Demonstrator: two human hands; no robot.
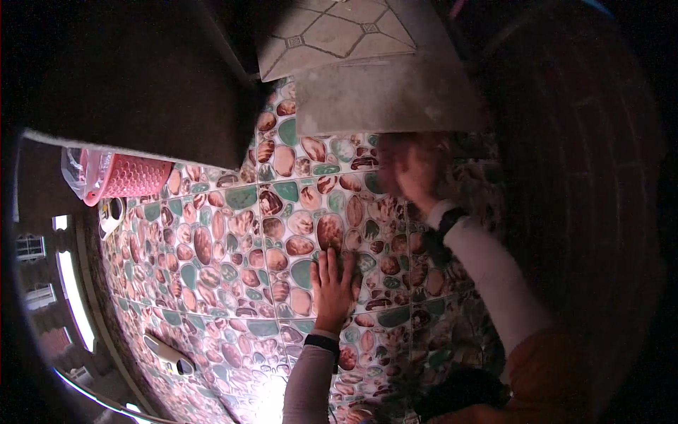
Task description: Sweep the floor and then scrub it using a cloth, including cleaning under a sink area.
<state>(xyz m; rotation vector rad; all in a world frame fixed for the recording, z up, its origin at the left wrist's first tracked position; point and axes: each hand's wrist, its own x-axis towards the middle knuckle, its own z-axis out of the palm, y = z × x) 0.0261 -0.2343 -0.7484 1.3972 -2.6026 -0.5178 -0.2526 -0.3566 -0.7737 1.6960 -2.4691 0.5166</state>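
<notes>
My left hand (pixel 333 289) lies flat, palm down and fingers spread, on the pebble-patterned tile floor (pixel 212 275), holding nothing. My right hand (pixel 418 177) is farther forward, just below the front edge of a pale stone step (pixel 381 100). It is blurred and in shadow; a dark reddish shape lies along its fingers, and I cannot tell whether that is something held. Both wrists wear dark bands over light sleeves.
A pink perforated plastic basket (pixel 139 176) with clear plastic stands at the left beside a dark panel (pixel 132 85). A slipper (pixel 168 355) lies at lower left, another (pixel 112 216) near the basket. Patterned tiles (pixel 339 32) lie beyond the step. A dark brick wall (pixel 577 175) rises at the right.
</notes>
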